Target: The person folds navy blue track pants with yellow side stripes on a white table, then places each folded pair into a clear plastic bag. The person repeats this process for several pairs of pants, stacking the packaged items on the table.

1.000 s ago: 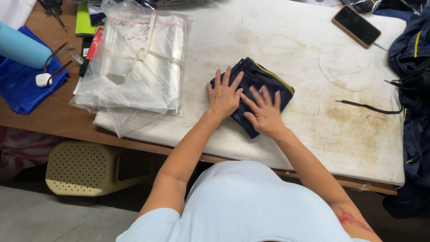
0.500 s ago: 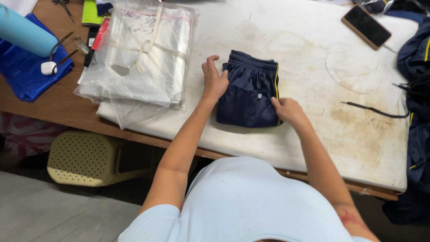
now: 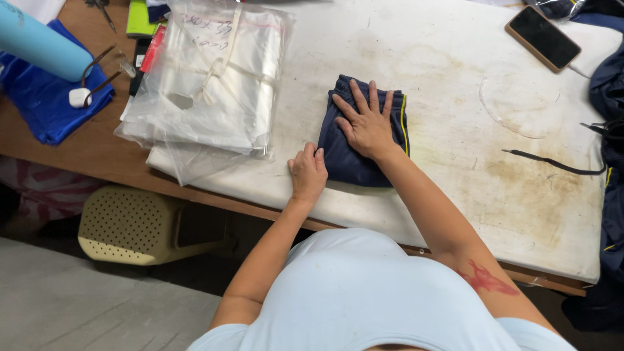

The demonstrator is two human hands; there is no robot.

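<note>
since half second ago, right hand (image 3: 367, 123) shifted from garment's near right corner onto its top; left hand (image 3: 308, 173) dropped from far left corner to near left edge. folded navy garment (image 3: 351, 153) lies flat on stained white worktop (image 3: 455, 78), long axis running away from person, yellow-piped edge on right. right fingers spread, palm down. left fingers curled together against garment edge. stack of clear plastic bags (image 3: 208, 84) left of garment; phone (image 3: 543, 38) far right of garment. beige perforated stool (image 3: 130, 224) under table, grey floor.

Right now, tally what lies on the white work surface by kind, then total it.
Folded navy garment: 1
Stack of clear plastic bags: 1
Phone: 1
Loose black cord: 1
Hands resting there, left hand and right hand: 2
Total: 6
</note>
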